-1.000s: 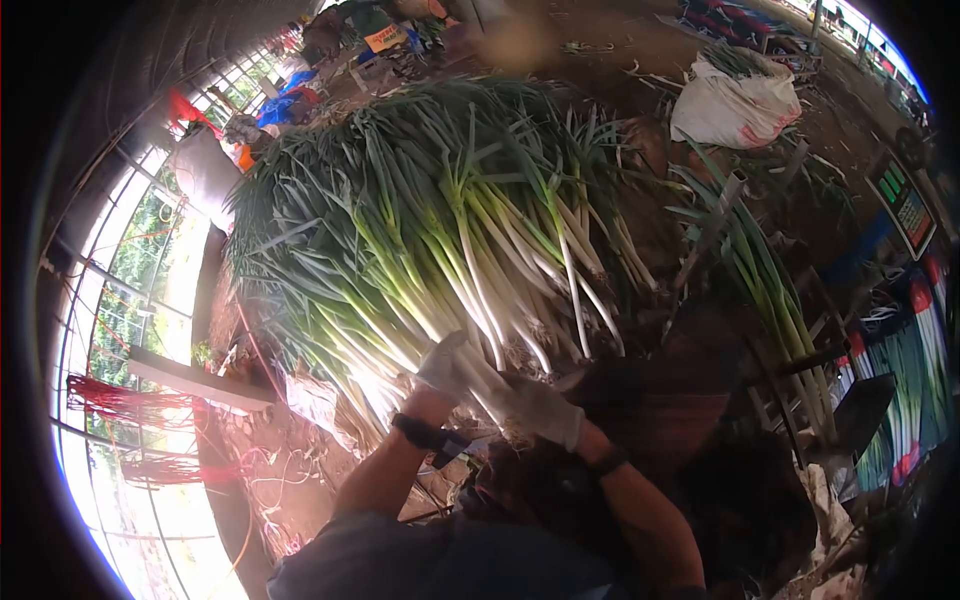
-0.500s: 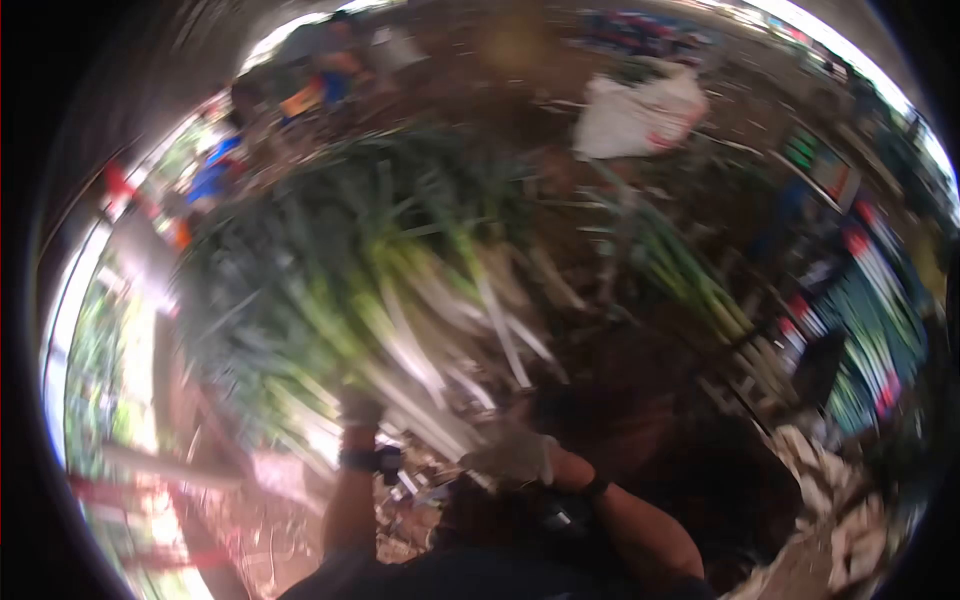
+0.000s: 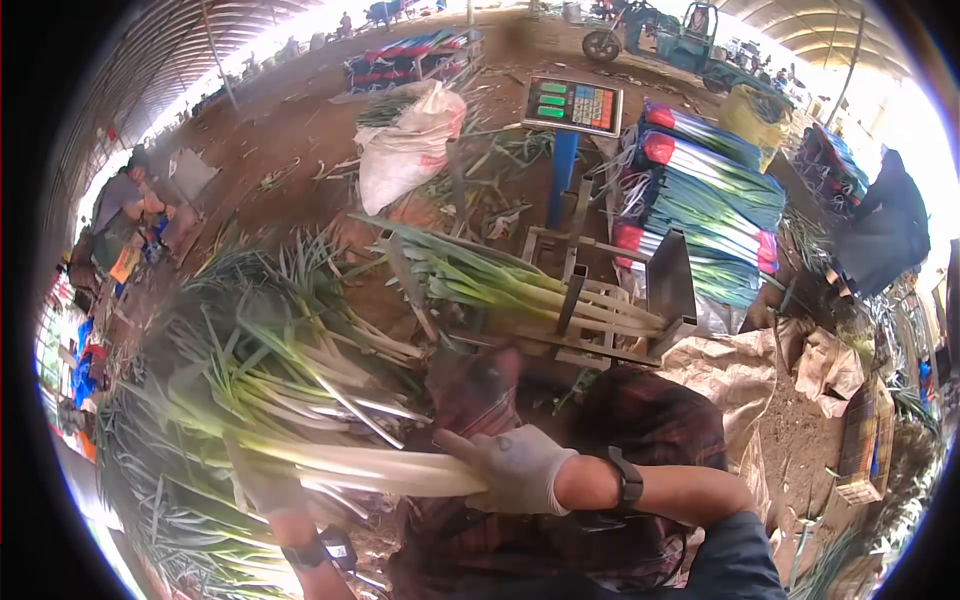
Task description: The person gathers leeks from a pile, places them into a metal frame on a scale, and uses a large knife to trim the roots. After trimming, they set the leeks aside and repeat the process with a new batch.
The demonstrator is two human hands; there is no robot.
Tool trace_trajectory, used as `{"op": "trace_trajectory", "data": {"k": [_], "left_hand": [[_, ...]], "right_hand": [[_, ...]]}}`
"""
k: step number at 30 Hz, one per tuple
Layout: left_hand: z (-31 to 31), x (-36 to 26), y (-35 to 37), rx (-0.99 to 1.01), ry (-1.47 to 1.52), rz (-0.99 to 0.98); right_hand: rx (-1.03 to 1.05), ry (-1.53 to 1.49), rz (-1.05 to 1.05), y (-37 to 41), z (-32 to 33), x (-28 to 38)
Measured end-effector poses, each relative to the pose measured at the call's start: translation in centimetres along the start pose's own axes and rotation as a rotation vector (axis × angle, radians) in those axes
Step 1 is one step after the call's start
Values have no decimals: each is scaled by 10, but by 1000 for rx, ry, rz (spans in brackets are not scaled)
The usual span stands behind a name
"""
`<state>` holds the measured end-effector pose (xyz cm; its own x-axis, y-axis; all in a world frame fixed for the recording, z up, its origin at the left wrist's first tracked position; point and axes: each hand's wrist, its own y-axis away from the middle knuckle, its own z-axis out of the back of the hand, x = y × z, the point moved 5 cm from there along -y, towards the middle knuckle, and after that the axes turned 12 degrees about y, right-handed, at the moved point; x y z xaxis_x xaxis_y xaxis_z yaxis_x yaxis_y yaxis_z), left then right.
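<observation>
Gloved, my right hand (image 3: 522, 468) is closed round the white root ends of some leeks (image 3: 390, 470), which lie sideways in front of my knees. My left hand (image 3: 268, 480), also gloved, is blurred at the stalks further left; its fingers are mostly hidden beneath them. Beside and beyond the hands a large heap of loose leeks (image 3: 270, 350) spreads over the ground. More leeks (image 3: 500, 280) rest in a metal frame (image 3: 590, 345), their white ends against its upright plate at the right.
A scale display (image 3: 572, 105) stands on a blue post behind the frame. Wrapped leek bundles (image 3: 710, 200) are stacked to its right. A white sack (image 3: 405, 150) sits beyond the heap. Co-workers are at the far left (image 3: 130, 205) and far right (image 3: 885, 225). A three-wheeler (image 3: 650, 35) is behind.
The view has swung right, bringing the scale and frame towards the middle. My hands now hold leeks lying more level, and my right hand is closed on their white ends.
</observation>
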<state>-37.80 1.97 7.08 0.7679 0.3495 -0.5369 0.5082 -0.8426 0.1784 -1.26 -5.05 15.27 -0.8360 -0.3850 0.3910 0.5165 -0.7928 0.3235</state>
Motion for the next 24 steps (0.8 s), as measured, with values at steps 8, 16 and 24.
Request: {"op": "trace_trajectory", "data": {"k": [8,16,24], "left_hand": [[-164,95,-15,293,-76,61],[-301,235,-44,451,320,368],[-268,464,-121,444,241,650]], "right_hand": [[-664,319,-218,19,41,-75],[-892,424,-407,37,109,-239],[-694,338,-668,53,40,-435]]}}
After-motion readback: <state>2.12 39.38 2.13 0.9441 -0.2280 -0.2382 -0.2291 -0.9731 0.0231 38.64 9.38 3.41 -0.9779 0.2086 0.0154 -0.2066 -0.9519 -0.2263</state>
